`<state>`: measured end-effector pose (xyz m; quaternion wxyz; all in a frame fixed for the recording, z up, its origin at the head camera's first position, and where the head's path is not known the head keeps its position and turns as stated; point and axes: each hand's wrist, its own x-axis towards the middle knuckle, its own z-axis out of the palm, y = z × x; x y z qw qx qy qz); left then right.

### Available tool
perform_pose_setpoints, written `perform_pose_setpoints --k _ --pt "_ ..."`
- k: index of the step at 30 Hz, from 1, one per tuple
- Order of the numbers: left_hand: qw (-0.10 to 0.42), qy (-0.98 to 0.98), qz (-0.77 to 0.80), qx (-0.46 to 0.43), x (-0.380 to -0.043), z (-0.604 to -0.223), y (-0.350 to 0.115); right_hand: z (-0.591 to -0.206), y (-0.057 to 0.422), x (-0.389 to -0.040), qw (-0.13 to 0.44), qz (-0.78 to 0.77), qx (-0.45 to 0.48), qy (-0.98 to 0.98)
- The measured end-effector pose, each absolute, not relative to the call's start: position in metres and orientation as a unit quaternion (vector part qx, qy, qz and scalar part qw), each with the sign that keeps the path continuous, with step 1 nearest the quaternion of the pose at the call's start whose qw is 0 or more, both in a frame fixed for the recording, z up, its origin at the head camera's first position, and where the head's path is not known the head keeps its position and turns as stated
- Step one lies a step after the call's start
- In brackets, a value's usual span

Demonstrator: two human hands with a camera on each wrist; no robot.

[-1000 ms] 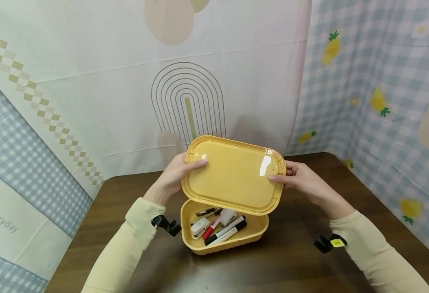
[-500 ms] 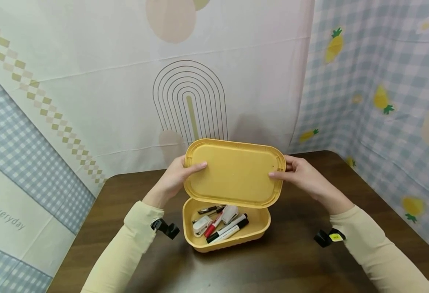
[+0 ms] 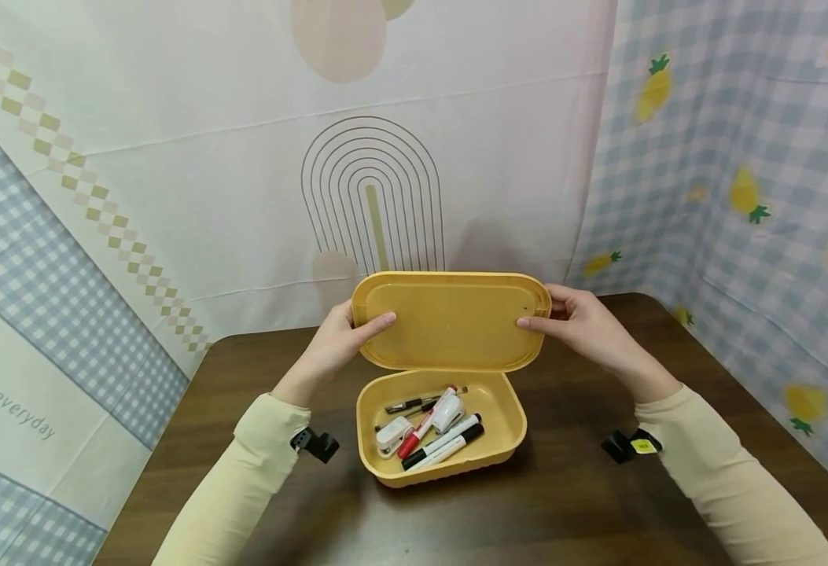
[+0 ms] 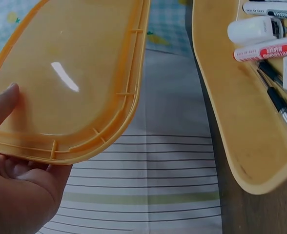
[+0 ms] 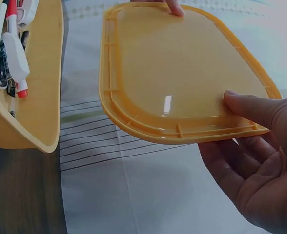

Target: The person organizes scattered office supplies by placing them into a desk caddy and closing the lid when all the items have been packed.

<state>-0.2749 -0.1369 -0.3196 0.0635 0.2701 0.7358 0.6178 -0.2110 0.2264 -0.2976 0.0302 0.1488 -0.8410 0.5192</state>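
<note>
A yellow rectangular lid (image 3: pixel 449 326) with rounded corners is held up between both hands, its ridged underside facing me. My left hand (image 3: pixel 336 346) grips its left end, thumb on the underside and fingers behind. At the opposite end my right hand (image 3: pixel 594 330) grips it the same way. Below and nearer to me sits a yellow box (image 3: pixel 506 417), uncovered. In it lie a red-capped marker (image 3: pixel 421 432), black-capped markers (image 3: pixel 449 450), a white stapler-like item (image 3: pixel 394 435), another small white item (image 3: pixel 447 413) and a black pen (image 3: pixel 402 406).
The box stands on a dark wooden table (image 3: pixel 562 503). A printed cloth (image 3: pixel 208 157) hangs behind the table's far edge, and a checked cloth (image 3: pixel 725 259) hangs on the right. Black wrist cameras are strapped to both sleeves.
The lid has levelled from its slant and tipped, so it looks flatter, with its lower edge higher above the box. More of the box's inside shows. Both hands keep their grip.
</note>
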Motion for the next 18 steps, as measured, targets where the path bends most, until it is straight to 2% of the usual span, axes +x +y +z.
perform_pose_setpoints --k 11,18 --pt "0.04 0.791 0.557 0.25 -0.269 -0.323 -0.149 -0.297 0.227 -0.213 0.066 0.486 0.174 -0.854" --pt "0.081 0.801 0.555 0.209 -0.27 -0.335 -0.164 -0.296 0.228 -0.211 0.081 0.472 0.177 -0.86"
